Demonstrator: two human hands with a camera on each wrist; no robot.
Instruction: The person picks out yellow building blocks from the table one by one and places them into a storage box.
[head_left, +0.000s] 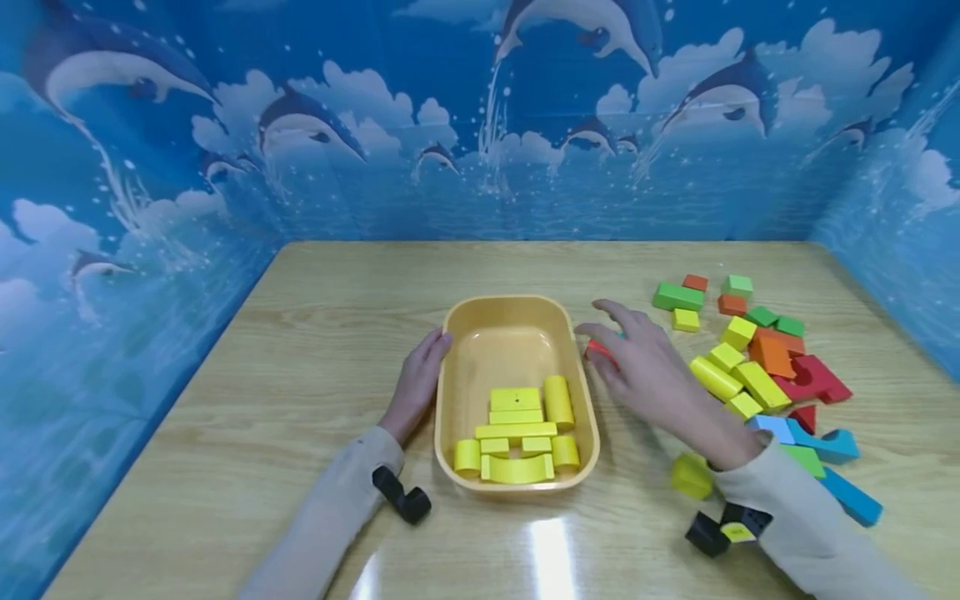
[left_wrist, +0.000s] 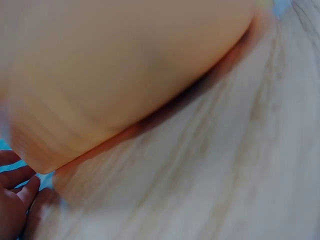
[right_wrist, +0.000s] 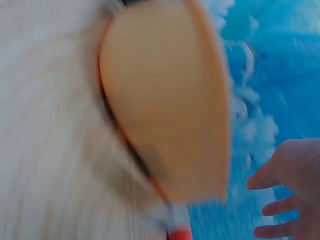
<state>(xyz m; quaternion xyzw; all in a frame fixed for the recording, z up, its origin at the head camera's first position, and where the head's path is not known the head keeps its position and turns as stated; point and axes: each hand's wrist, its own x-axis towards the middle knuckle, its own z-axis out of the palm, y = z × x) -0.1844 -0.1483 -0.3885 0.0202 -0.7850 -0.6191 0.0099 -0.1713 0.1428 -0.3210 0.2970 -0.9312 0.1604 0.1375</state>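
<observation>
A peach-coloured plastic tub (head_left: pixel 495 333) stands on the table, with several yellow blocks (head_left: pixel 517 432) set together in its near half. My left hand (head_left: pixel 422 375) holds the tub's left side, the thumb at the rim; in the left wrist view the tub's outer wall (left_wrist: pixel 125 75) fills the top. Right of the tub is my right hand (head_left: pixel 645 367), fingers spread and apart, over a red block (head_left: pixel 600 353) with a bit of teal beside it. The hand partly hides both. In the right wrist view, blurred, the red block (right_wrist: pixel 180 234) shows at the bottom edge, apart from the fingers.
Loose blocks lie at the right: yellow cylinders (head_left: pixel 714 379), green blocks (head_left: pixel 678 297), red arch (head_left: pixel 813 379), blue arch (head_left: pixel 832 446) and others. A yellow-green block (head_left: pixel 692 475) sits by the right wrist. Dolphin-print sheets (head_left: pixel 480 183) hang behind and at both sides.
</observation>
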